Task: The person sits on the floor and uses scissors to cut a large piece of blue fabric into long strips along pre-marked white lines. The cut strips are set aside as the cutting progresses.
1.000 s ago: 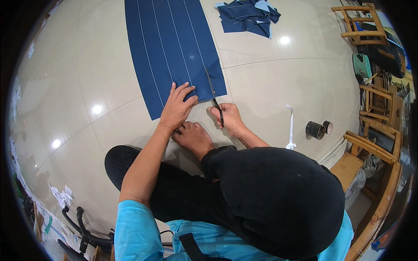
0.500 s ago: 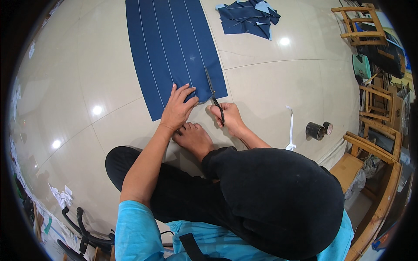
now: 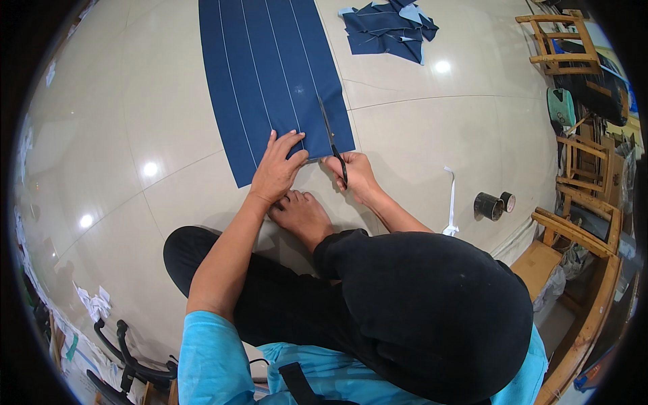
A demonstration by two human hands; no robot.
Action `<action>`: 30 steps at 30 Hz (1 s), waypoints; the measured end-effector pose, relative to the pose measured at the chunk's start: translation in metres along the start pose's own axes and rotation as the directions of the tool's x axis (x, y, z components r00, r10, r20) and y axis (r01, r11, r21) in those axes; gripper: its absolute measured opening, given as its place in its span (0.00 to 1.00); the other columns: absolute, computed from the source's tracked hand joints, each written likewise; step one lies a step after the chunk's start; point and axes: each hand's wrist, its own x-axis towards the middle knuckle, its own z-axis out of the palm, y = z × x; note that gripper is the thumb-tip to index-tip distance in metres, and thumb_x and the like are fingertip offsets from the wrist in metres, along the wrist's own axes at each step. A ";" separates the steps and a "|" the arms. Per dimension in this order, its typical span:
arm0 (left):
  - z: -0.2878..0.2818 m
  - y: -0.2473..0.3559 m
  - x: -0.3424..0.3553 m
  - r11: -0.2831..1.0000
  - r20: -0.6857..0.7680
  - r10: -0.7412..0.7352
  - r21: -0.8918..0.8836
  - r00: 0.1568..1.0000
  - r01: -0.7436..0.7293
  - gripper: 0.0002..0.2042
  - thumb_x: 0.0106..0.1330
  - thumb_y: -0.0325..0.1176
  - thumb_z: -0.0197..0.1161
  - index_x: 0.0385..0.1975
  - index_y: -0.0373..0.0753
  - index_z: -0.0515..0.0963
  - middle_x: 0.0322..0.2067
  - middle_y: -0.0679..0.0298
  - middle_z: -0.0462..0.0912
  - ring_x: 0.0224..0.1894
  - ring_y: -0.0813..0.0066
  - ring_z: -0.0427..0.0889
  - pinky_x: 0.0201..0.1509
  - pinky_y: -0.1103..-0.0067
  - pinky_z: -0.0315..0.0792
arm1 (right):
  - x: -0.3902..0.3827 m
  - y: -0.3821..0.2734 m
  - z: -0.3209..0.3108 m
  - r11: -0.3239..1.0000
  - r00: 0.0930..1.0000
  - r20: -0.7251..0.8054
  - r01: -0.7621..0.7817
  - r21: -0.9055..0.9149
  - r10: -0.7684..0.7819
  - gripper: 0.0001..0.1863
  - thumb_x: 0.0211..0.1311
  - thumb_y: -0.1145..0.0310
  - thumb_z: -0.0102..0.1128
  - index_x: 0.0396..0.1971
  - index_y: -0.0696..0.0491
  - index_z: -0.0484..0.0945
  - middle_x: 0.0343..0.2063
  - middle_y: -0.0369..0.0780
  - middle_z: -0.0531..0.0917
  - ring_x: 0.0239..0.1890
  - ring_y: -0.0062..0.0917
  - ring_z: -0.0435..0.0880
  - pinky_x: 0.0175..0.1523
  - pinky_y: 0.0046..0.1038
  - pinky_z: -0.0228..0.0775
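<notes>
A dark blue fabric panel point(image 3: 239, 81) with several pale lengthwise lines lies on the tiled floor. My left hand point(image 3: 278, 162) rests on its near edge with fingers apart, pressing the cloth. To its right, my right hand point(image 3: 352, 174) grips black-handled scissors point(image 3: 334, 145), their long blades pointing away from me over the panel at its near edge, right of the rightmost line's lower part. My bare foot point(image 3: 302, 217) is just below the panel, under and beside my left hand.
A crumpled blue fabric pile point(image 3: 385, 34) lies beyond the panel. To the right are a white strip point(image 3: 451, 202), two dark rolls point(image 3: 488, 206), wooden frames point(image 3: 563, 44) and a teal item point(image 3: 560, 106). White scraps point(image 3: 94, 304) and a black chair base point(image 3: 135, 358) are lower left.
My right hand and the scissors have shifted slightly up and forward along the panel. My left hand and the cloth show a small shift to the right; the left hand stays pressed down.
</notes>
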 end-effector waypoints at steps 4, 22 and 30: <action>-0.003 0.000 0.001 1.000 0.005 -0.005 -0.009 1.000 0.005 0.09 0.68 0.31 0.64 0.47 0.44 0.80 0.64 0.57 0.76 0.72 0.54 0.70 0.80 0.47 0.55 | 0.004 0.003 0.002 1.000 1.000 -0.005 -0.002 -0.008 0.002 0.15 0.62 0.62 0.74 0.25 0.56 0.79 0.15 0.33 0.76 0.12 0.14 0.71 0.16 0.21 0.60; -0.001 0.001 0.001 1.000 0.004 -0.001 -0.001 1.000 0.001 0.10 0.67 0.31 0.66 0.47 0.44 0.80 0.63 0.58 0.76 0.72 0.55 0.69 0.80 0.48 0.55 | 0.004 0.004 0.000 0.999 1.000 -0.003 0.019 0.030 -0.019 0.16 0.59 0.65 0.74 0.20 0.54 0.75 0.12 0.34 0.75 0.11 0.16 0.69 0.15 0.23 0.59; -0.004 -0.004 -0.002 1.000 -0.003 -0.003 -0.009 1.000 0.003 0.10 0.68 0.31 0.66 0.47 0.43 0.80 0.62 0.57 0.77 0.71 0.54 0.70 0.80 0.47 0.55 | 0.014 -0.002 0.007 1.000 1.000 0.011 -0.004 0.000 0.004 0.15 0.62 0.62 0.73 0.26 0.55 0.78 0.17 0.33 0.77 0.13 0.15 0.72 0.17 0.21 0.61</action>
